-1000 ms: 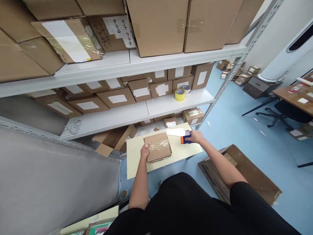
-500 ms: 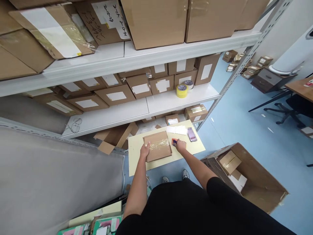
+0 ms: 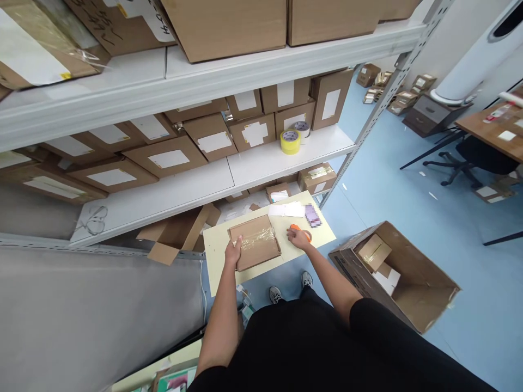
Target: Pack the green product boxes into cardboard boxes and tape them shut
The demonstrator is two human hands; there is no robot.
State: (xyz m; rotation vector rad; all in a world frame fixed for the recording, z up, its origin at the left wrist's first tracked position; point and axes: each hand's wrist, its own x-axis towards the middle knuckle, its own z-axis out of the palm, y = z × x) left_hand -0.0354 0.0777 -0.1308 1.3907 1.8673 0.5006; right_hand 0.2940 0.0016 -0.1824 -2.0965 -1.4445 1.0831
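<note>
A shallow cardboard box (image 3: 257, 253) with shiny clear tape across its top lies on the pale yellow tabletop (image 3: 216, 277). My left hand (image 3: 233, 252) grips its left edge, thumb on top and the other fingers mostly hidden. To the right of the box, my right hand (image 3: 297, 238) rests low over the table with its fingers loosely stretched toward the box. An orange item (image 3: 308, 235) with a curved outline shows around that hand; the hand covers part of it, so its kind is unclear. Beyond lie white papers (image 3: 288, 209) and a blurred purple item (image 3: 312, 215).
Metal shelving (image 3: 196, 201) full of cartons rises ahead, with a yellow tape roll (image 3: 290, 142) and a white tape roll (image 3: 302, 129) on its middle shelf. An open carton (image 3: 175, 234) sits left of the table. On the right floor stands a large open box (image 3: 433, 299) holding smaller boxes.
My right hand's fingers have loosened, and the orange item shows more around the hand. My left hand stays on the box. The camera view has shifted.
</note>
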